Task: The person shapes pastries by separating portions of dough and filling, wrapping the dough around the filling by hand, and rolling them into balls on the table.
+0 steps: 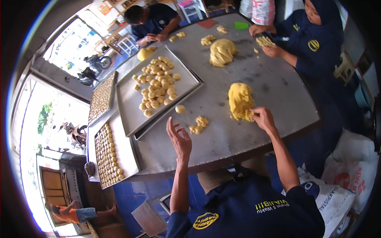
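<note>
My right hand (264,118) is at the lower right edge of a crumbly yellow dough mound (240,100), its fingers closed in a pinch on the dough. My left hand (179,139) is raised over the table's near side, fingers apart and holding nothing. Just beyond it lie a few small dough lumps (198,125) and a single round dough ball (180,109). Left of these, a large metal tray (129,109) bears a heap of pale dough balls (156,85).
A smooth dough mass (222,52) sits farther back on the metal table (274,79). One co-worker (152,23) is at the far side, another (311,39) at the right holds dough pieces. Filled trays (109,154) stand at the left; sacks (331,194) at the lower right.
</note>
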A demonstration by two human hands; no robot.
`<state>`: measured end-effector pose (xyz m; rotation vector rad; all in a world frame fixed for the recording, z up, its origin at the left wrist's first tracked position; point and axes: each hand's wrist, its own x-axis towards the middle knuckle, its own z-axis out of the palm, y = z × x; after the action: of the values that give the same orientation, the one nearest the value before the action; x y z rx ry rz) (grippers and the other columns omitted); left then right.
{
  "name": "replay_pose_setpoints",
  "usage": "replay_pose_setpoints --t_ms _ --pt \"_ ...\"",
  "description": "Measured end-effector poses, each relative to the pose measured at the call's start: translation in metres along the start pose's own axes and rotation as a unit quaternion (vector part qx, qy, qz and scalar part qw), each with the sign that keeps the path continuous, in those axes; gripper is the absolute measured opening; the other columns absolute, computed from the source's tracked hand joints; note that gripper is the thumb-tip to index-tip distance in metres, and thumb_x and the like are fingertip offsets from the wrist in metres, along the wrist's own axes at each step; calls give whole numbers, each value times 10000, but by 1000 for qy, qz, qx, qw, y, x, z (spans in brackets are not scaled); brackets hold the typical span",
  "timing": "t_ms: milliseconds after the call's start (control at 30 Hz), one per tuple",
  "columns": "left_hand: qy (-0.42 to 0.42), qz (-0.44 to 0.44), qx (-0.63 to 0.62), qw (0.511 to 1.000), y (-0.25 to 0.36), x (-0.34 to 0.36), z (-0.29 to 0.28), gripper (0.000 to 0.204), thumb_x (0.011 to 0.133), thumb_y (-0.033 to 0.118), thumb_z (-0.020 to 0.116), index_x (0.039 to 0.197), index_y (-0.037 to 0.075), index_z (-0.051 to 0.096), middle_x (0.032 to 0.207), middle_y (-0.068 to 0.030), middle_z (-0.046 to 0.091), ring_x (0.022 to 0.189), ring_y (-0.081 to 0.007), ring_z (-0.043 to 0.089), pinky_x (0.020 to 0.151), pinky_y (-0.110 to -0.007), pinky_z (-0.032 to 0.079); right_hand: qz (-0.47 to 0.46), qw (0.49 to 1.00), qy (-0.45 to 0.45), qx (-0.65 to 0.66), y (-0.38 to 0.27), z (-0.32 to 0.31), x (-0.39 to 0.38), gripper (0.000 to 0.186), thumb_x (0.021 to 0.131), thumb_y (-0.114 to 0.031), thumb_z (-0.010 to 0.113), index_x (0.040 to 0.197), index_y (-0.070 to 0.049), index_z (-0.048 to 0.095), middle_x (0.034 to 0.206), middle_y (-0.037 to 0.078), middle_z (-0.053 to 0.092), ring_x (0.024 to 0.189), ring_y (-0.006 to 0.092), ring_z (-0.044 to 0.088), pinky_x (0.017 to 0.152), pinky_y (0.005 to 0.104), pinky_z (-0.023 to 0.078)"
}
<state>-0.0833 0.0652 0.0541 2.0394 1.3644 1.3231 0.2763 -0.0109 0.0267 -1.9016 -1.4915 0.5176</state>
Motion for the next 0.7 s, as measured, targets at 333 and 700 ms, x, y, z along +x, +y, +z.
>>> replay_pose_setpoints --t_ms 333,700 --pt "-108 -37 106 988 -52 -18 9 195 955 118 630 1121 41 696 1059 -190 678 1033 -367 640 917 -451 509 -120 978 139 -94 -7 48 -37 449 875 10 650 1324 18 633 1209 238 616 1153 424 561 967 499 493" --pt "-107 -242 -109 958 -53 17 25 323 980 314 716 1087 13 756 807 -112 742 680 -112 658 649 -283 519 -130 977 -41 -163 2 8 2 378 829 58 632 1194 -2 708 1076 223 655 1043 411 596 940 476 500"
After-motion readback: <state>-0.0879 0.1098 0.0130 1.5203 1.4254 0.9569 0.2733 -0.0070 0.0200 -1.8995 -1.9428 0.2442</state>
